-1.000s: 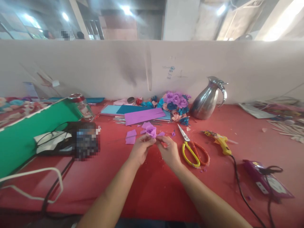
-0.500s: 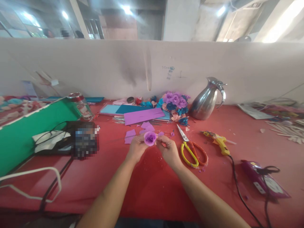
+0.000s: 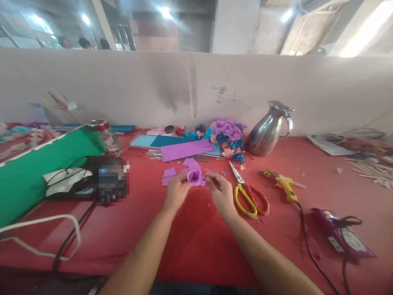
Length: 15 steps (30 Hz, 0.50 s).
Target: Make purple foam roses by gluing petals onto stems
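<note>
A purple paper flower [image 3: 194, 177] with curled petals faces up in the middle of the view. Pinched at its left side, it sits in the fingers of my left hand [image 3: 178, 190]. My right hand [image 3: 221, 190] is just right of the flower, its thumb and fingers drawn together near the petal edge; what lies between those fingertips is too small to make out. Cut pieces of purple paper [image 3: 168, 176] lie behind my left hand. Scissors [image 3: 245, 194] with yellow and orange handles lie open to the right of my right hand.
Farther right are a yellow glue gun [image 3: 284, 186] and a purple power strip [image 3: 342, 233], with cords. A metal jug [image 3: 265, 131], finished paper flowers [image 3: 227, 131] and a purple paper strip [image 3: 187, 150] stand or lie at the back. A green box [image 3: 55, 164] and glass jar [image 3: 107, 139] are left.
My right fingertips have shifted slightly right, away from the flower's centre. The flower has tilted a little, and a petal edge shows at its right side. My left hand keeps its hold.
</note>
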{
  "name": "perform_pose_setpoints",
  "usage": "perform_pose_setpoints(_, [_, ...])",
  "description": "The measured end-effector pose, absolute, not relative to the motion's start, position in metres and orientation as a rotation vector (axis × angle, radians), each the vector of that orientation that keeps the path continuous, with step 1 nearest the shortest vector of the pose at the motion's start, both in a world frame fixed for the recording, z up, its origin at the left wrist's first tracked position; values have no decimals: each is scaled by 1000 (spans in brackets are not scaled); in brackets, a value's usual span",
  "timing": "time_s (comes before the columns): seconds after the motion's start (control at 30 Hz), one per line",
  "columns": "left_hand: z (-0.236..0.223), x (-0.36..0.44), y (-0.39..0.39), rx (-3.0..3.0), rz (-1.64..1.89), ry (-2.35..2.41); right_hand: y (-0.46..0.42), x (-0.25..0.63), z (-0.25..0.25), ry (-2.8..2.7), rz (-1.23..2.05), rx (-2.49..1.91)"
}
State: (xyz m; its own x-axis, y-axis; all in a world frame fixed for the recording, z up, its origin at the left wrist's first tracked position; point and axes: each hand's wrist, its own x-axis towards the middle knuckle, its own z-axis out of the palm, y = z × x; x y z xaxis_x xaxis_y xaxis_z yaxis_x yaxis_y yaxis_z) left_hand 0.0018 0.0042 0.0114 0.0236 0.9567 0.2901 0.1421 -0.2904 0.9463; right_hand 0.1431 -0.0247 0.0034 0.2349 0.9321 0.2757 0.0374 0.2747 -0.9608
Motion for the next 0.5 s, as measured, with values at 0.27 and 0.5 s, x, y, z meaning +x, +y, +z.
perform_pose_setpoints(0.27, [15, 4, 1, 1521, 1337, 1093, -39, 148, 27, -1190, 814, -1046])
perform_pose_setpoints(0.5, [15, 6, 0, 1580, 1392, 1161, -40, 145, 30, -1215, 945, -1095])
